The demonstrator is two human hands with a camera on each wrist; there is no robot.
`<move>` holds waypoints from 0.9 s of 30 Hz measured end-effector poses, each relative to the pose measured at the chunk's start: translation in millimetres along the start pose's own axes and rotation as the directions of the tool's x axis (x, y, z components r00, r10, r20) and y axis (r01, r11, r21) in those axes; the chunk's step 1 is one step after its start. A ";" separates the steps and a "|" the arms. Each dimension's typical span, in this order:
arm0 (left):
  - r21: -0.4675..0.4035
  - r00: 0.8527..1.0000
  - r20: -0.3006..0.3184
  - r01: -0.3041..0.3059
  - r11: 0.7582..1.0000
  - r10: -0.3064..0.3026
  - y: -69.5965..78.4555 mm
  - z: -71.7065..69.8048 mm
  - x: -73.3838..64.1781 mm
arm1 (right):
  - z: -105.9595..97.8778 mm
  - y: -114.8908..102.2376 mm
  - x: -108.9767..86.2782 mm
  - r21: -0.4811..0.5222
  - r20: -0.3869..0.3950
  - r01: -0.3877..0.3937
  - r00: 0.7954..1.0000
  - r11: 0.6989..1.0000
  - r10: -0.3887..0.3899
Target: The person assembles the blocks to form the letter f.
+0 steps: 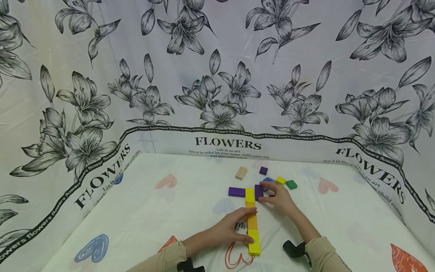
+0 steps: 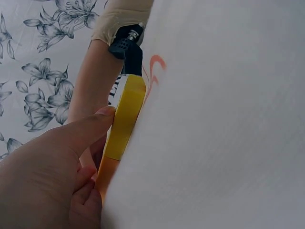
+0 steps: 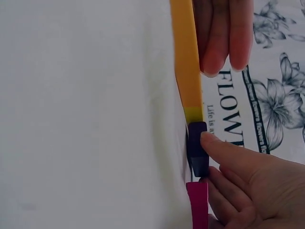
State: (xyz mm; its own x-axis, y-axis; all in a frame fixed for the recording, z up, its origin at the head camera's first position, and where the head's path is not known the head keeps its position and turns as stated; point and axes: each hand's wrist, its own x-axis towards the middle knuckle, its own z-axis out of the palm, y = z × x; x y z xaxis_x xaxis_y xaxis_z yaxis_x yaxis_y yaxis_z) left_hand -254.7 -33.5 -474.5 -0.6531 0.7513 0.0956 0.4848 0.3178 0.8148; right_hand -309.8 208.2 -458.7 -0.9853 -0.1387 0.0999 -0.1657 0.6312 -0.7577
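Pinched a purple block (image 1: 258, 192) between thumb and finger of the right hand (image 1: 280, 198), just right of the far yellow block (image 1: 249, 195) at the end of a straight row. Had a second purple block (image 1: 236, 192) on that end's left side. Rested the left hand (image 1: 222, 230) along the row, fingers relaxed rather than clenched, over the orange section (image 1: 252, 223), thumb on the near yellow block (image 1: 254, 247). Showed a magenta block (image 3: 199, 202) beside the right hand, and a green block (image 1: 291, 184) farther right on the white cloth (image 1: 190, 211). Judged the step as placing the right-hand side piece; seemed to call next for squaring the pinched block flush while steadying the row. Could not tell contact from a hairline gap.
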 end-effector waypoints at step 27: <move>0.004 1.000 0.005 0.012 1.000 -0.012 -0.6 0.7 0.3 | -21.9 20.1 12.1 0.047 -0.130 -0.112 0.985 0.993 0.118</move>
State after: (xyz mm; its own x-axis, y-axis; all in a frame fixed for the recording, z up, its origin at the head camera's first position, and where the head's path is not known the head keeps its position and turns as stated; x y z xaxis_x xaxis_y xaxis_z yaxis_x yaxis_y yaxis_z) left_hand -254.8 -33.0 -475.3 -0.6557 0.7505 0.0829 0.4794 0.3291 0.8136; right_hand -326.0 236.0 -458.6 -0.9950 0.0367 0.0928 -0.0516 0.6062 -0.7936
